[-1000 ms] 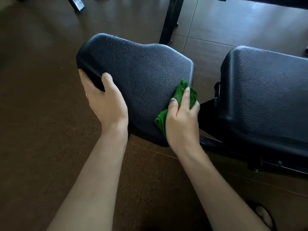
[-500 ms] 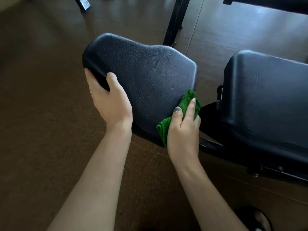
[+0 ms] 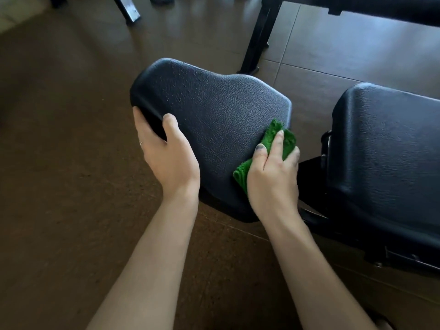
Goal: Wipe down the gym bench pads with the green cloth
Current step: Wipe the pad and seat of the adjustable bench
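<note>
No readable text, label, brand, number or sign appeared anywhere in the head view (the black pads bore only a leather-like grain).

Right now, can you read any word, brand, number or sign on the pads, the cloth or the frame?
None: no readable text shows.
Seat pad: plain black grain, no label.
Back pad: plain, no label.
Green cloth: no tag visible.
Frame: bare black metal, no sticker visible.
</note>
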`<action>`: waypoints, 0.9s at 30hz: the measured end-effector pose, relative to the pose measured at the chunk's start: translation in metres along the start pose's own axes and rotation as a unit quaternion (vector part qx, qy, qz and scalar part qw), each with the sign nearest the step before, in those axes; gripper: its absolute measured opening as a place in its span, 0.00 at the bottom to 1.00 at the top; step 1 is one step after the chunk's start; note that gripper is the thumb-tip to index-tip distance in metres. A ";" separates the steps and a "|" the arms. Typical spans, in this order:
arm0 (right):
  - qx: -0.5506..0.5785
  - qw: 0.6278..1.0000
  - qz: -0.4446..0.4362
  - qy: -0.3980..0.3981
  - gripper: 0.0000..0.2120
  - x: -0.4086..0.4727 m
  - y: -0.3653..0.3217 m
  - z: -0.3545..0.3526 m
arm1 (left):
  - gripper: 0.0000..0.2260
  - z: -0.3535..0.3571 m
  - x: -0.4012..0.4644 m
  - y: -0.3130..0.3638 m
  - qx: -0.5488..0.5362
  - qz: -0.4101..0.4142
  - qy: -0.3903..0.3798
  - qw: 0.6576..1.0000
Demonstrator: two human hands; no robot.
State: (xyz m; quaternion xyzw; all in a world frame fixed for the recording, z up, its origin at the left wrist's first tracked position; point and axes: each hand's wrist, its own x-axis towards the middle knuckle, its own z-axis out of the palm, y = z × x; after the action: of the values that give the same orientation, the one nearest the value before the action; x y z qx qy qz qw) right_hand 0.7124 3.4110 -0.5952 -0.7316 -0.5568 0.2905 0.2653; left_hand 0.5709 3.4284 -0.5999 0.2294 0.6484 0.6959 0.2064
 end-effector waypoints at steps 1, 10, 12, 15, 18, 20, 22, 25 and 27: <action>-0.024 1.000 -0.003 0.009 0.28 0.015 -0.006 0.002 | 0.30 0.000 0.001 -0.001 -0.009 -0.004 0.002 1.000; -0.102 0.977 -0.180 -0.046 0.27 0.104 -0.104 0.034 | 0.23 -0.003 -0.004 0.005 -0.044 -0.041 0.029 0.998; -0.093 0.962 -0.250 -0.059 0.26 0.079 -0.090 0.030 | 0.25 -0.001 -0.003 0.003 -0.070 -0.049 0.027 0.996; -0.084 0.936 -0.336 -0.065 0.27 0.025 -0.052 0.020 | 0.28 0.000 0.002 -0.001 -0.093 -0.048 0.039 0.994; -0.098 0.922 -0.367 -0.071 0.27 -0.003 -0.023 0.009 | 0.29 0.001 0.001 -0.001 -0.107 -0.054 0.042 0.992; -0.102 0.915 -0.385 -0.065 0.27 0.009 -0.029 0.011 | 0.30 0.001 0.000 0.001 -0.112 -0.054 0.039 0.992; -0.101 0.917 -0.380 -0.065 0.25 0.033 -0.057 0.022 | 0.28 0.000 -0.002 0.004 -0.102 -0.063 0.030 0.992; -0.102 0.922 -0.361 -0.093 0.25 0.066 -0.103 0.033 | 0.25 -0.002 -0.008 0.010 -0.080 -0.073 0.019 0.994; -0.098 0.914 -0.381 -0.102 0.25 0.067 -0.105 0.034 | 0.25 -0.004 -0.009 0.011 -0.077 -0.078 0.024 0.994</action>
State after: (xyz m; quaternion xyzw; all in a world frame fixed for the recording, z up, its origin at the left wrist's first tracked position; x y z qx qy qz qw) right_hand 0.6333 3.5031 -0.5526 -0.4522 -0.8432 0.1844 0.2249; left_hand 0.5759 3.4192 -0.5897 0.1444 0.6134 0.7311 0.2615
